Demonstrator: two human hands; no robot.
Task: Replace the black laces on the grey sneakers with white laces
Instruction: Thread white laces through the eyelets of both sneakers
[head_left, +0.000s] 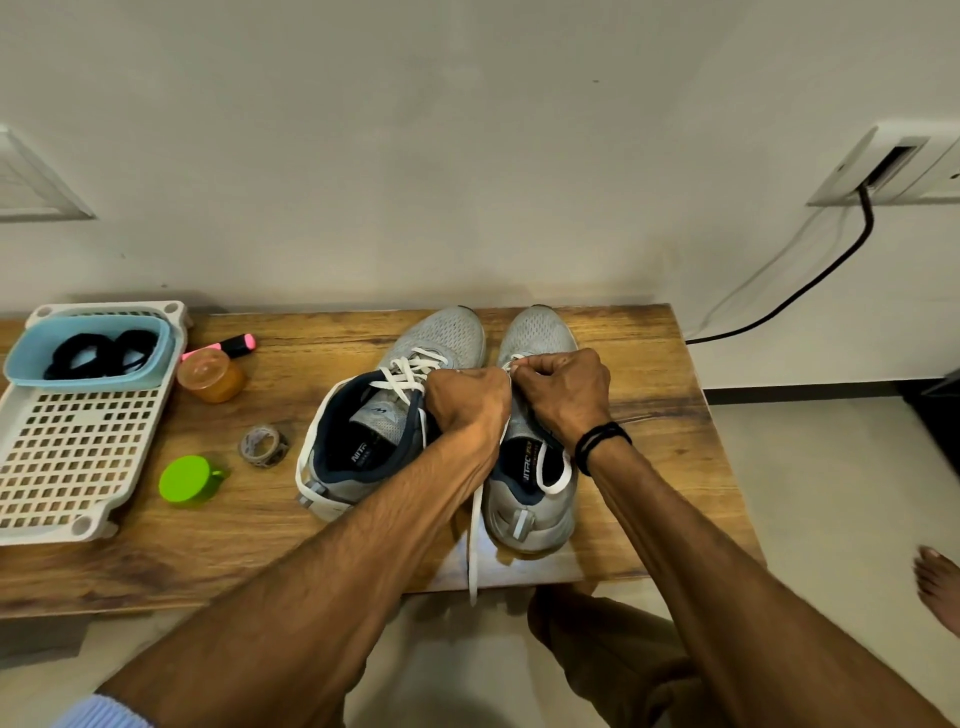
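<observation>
left hand (467, 400) and right hand (563, 397), fingers curled, both pinch the flat white lace (475, 530) over the grey mesh sneaker (537, 332) under them; coiled black laces (98, 353) lie far left of the fingers.

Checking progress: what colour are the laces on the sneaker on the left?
The laces are white; the head view shows them best.

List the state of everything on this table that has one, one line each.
Laced sneaker, white lace crossed through its eyelets.
Second sneaker, loose lace partly threaded, one end hanging past the table edge.
Left hand, gripping the loose lace.
Right hand, pinching the loose lace.
Black laces, off the sneakers, coiled in the blue tub.
Orange jar, lid on.
Tape roll, lying flat.
</observation>
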